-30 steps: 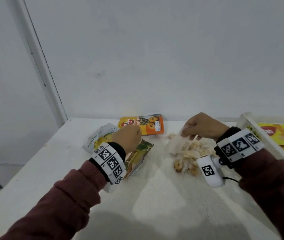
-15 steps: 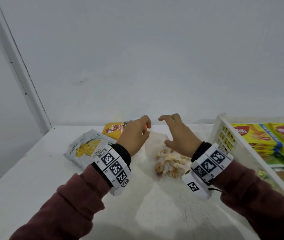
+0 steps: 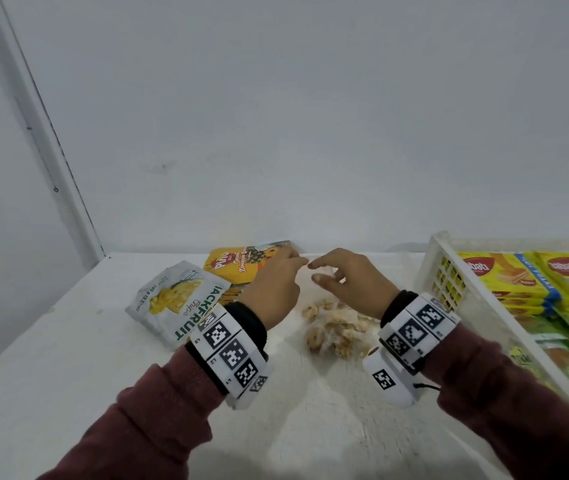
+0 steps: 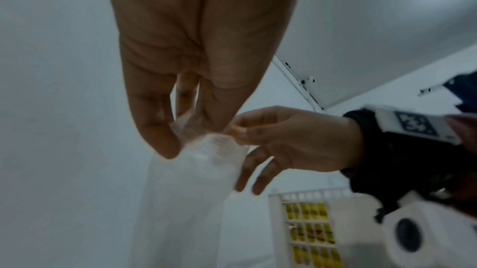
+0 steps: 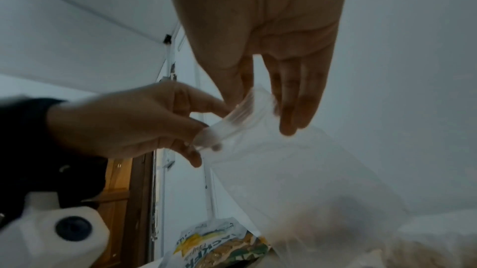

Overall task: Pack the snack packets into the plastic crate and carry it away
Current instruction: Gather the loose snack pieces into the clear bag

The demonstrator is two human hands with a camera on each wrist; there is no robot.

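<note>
Clear snack bag (image 3: 331,327) top pinched by left hand (image 3: 276,289) and right hand (image 3: 348,282).

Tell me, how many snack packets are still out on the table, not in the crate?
3: the Jackfruit chips bag at left, the orange pineapple packet against the wall, the clear bag both hands pinch. Another may hide under the left wrist.

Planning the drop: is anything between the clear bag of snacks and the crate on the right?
Nothing visible blocks it. Both the left hand and right hand pinch the top of the clear bag, and only bare table lies between it and the crate. The crate already holds packets.
</note>
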